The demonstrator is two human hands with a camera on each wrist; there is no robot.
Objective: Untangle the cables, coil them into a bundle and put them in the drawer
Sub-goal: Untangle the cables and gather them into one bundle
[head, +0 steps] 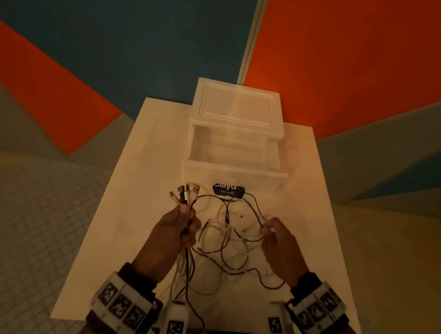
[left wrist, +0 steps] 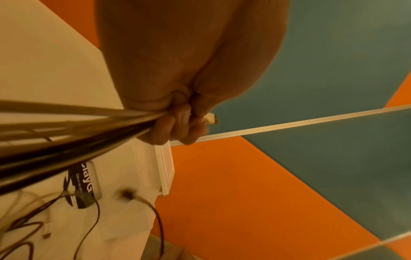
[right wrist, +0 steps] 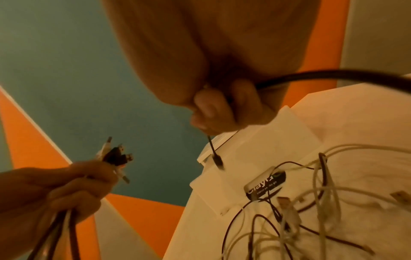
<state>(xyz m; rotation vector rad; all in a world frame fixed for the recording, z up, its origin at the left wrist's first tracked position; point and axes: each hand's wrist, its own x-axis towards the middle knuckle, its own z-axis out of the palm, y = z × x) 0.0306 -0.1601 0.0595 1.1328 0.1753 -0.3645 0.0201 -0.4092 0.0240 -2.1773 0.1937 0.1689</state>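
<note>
Several black and white cables lie tangled over the white table. My left hand grips a bunch of cable ends, their plugs sticking up above the fist; the same fist closes round the strands. My right hand pinches one black cable, whose plug dangles below the fingers. The translucent white drawer stands pulled open beyond the hands, with nothing seen inside.
The drawer unit sits at the table's far edge against an orange and blue wall. A dark label reading "ClayG" is on the drawer front. Tiled floor lies to the left of the table.
</note>
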